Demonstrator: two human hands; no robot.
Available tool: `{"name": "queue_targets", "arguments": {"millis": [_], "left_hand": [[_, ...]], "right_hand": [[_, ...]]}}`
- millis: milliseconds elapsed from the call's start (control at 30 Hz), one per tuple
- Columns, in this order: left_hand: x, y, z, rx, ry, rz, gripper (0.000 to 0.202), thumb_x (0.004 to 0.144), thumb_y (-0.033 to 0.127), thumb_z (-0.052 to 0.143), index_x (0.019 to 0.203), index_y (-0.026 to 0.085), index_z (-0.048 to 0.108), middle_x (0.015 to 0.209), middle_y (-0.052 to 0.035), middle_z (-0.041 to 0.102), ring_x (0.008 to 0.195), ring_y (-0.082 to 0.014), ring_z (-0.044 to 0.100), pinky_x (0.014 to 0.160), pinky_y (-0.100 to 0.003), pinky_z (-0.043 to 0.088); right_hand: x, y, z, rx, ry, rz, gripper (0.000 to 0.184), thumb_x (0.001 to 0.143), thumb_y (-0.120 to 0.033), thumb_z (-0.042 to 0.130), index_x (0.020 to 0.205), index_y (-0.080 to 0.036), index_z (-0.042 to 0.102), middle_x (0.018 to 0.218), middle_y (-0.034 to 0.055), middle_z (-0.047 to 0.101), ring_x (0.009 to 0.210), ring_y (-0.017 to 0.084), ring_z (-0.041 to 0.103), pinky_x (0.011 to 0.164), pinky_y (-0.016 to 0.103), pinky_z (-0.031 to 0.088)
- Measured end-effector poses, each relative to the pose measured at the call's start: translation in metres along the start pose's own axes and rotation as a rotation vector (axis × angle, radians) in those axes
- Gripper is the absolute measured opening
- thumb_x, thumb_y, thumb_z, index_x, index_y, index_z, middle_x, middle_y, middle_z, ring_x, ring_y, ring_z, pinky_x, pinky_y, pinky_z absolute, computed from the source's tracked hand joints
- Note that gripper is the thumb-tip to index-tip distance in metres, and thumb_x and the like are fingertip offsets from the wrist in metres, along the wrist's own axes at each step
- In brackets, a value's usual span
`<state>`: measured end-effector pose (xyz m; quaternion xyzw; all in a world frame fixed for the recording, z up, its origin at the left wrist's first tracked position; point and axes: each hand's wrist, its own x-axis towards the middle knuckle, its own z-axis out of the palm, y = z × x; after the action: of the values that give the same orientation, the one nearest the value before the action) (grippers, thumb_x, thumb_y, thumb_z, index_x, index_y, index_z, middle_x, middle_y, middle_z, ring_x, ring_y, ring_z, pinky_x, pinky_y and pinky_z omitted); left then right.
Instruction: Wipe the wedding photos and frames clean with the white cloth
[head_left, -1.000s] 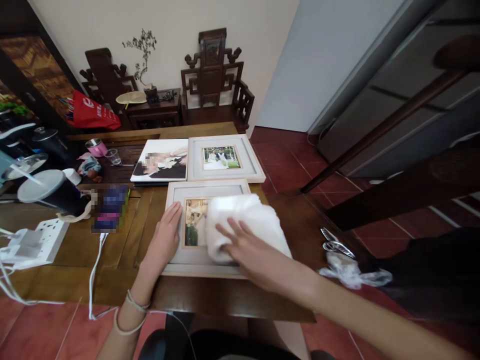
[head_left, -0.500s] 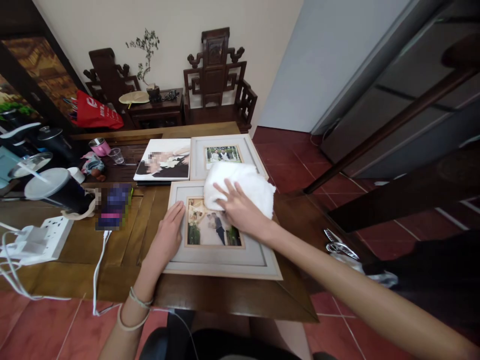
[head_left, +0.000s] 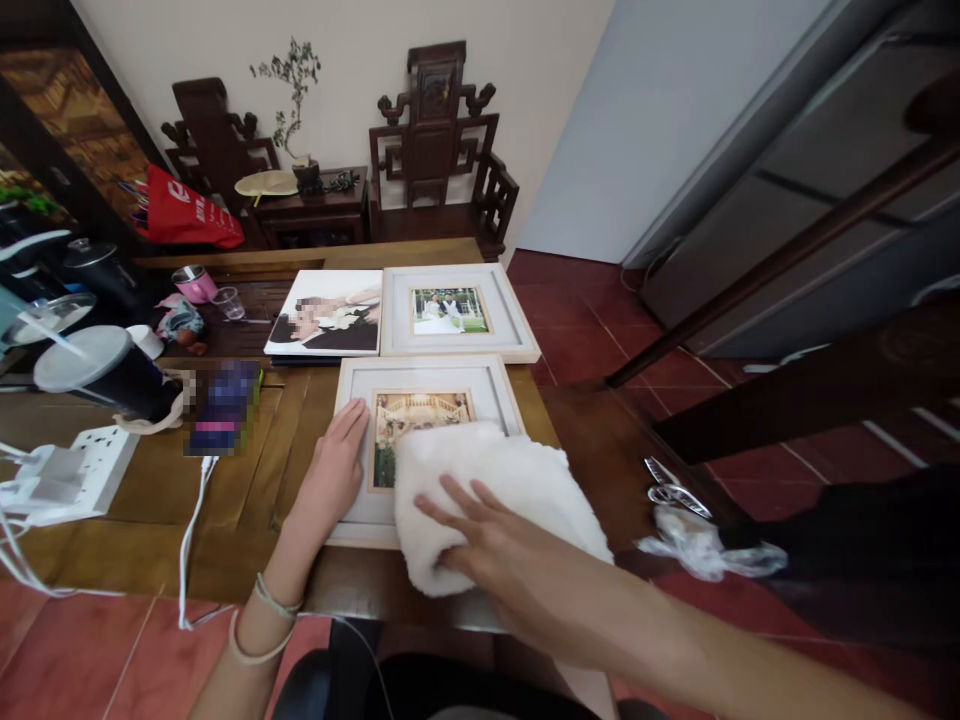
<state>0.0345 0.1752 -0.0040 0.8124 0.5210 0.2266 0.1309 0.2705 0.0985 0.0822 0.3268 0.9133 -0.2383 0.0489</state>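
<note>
A white towel lies bunched over the lower right part of a pale picture frame. My right hand presses on it, fingers spread on top and the thumb tucked into its folds. Part of the framed photo shows left of the towel; the rest is covered. My left hand rests flat along the frame's left edge, fingers stretched out and close together. Just behind is a second pale frame with an outdoor photo, beside a frameless photo panel lying on something dark.
On the wooden table, a phone with a white cable, a lidded dark cup and a power strip stand left. Scissors and a clear plastic bag lie right. Carved chairs stand behind.
My right hand has drawn the towel toward me, from the frame's top edge down over its lower right corner, uncovering the rear frame's photo. My left hand has stayed at the left edge.
</note>
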Motion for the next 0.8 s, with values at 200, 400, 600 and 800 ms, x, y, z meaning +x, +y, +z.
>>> {"name": "queue_targets", "arguments": {"millis": [200,400,600,800], "left_hand": [[0.001,-0.001,-0.001,-0.005,-0.003,0.02,0.071,0.072,-0.008,0.032,0.139,0.012,0.042,0.148,-0.0149,0.039,0.141,-0.0232,0.029,0.114,-0.051,0.03],[0.001,-0.004,0.0,-0.04,0.013,0.026,0.072,0.072,-0.009,0.033,0.14,0.015,0.042,0.149,-0.0136,0.039,0.141,-0.0234,0.029,0.114,-0.052,0.029],[0.0,-0.004,0.002,-0.059,0.045,0.033,0.071,0.075,-0.008,0.033,0.141,0.017,0.041,0.149,-0.0131,0.039,0.141,-0.0227,0.03,0.114,-0.051,0.03],[0.0,-0.001,0.0,-0.04,0.01,0.002,0.071,0.074,-0.007,0.033,0.141,0.015,0.04,0.15,-0.0133,0.037,0.142,-0.0231,0.028,0.114,-0.051,0.028]], "right_hand": [[0.05,0.048,0.008,-0.172,0.287,0.065,0.05,0.07,0.004,0.049,0.113,-0.016,0.067,0.152,0.014,0.03,0.141,0.042,0.012,0.109,0.07,0.012],[0.09,0.092,-0.012,-0.392,0.447,0.185,0.046,0.077,0.002,0.044,0.117,-0.007,0.065,0.154,0.0166,0.025,0.14,0.047,0.006,0.107,0.072,0.011],[0.057,0.042,-0.002,-0.238,0.175,0.096,0.05,0.073,0.0,0.051,0.119,-0.014,0.065,0.154,0.0168,0.026,0.139,0.047,0.011,0.105,0.071,0.02],[0.021,-0.012,-0.007,-0.003,-0.057,0.005,0.043,0.071,-0.004,0.052,0.109,-0.016,0.069,0.151,0.0122,0.034,0.139,0.043,0.019,0.107,0.066,0.025]]}}
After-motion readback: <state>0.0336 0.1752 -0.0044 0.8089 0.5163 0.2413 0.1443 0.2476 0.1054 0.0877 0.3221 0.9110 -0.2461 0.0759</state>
